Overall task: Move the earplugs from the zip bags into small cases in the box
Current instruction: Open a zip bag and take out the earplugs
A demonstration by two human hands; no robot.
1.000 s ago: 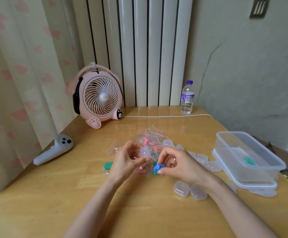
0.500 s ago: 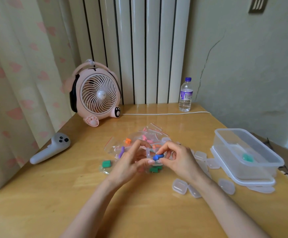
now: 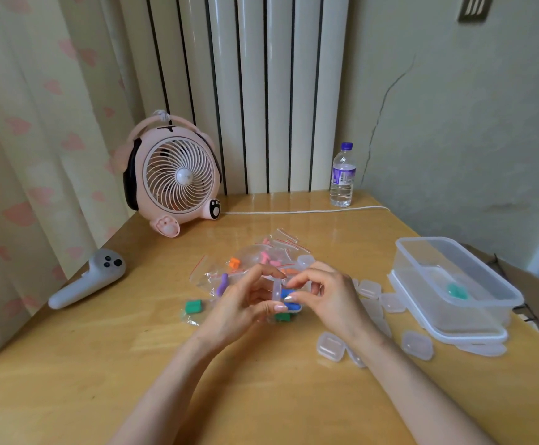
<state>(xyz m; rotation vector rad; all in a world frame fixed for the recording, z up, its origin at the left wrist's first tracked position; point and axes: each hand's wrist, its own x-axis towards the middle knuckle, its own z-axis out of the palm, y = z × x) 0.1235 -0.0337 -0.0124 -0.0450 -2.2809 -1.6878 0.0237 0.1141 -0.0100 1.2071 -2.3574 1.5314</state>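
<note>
Hands sit tighter together than a second ago. Fingers of the left hand (image 3: 239, 308) grip the small clear case (image 3: 276, 289) just in front of the zip bags (image 3: 252, 255), and fingers of the right hand (image 3: 335, 300) pinch the blue earplug (image 3: 293, 306) at its opening. Bottle (image 3: 342, 178) has a purple label, too small to read; box (image 3: 438, 268) sits far right.

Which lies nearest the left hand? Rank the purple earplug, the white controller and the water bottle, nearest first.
From the left hand:
1. Purple earplug, just beside its knuckles, on the left.
2. White controller, well off to the left.
3. Water bottle, far back on the right.
</note>
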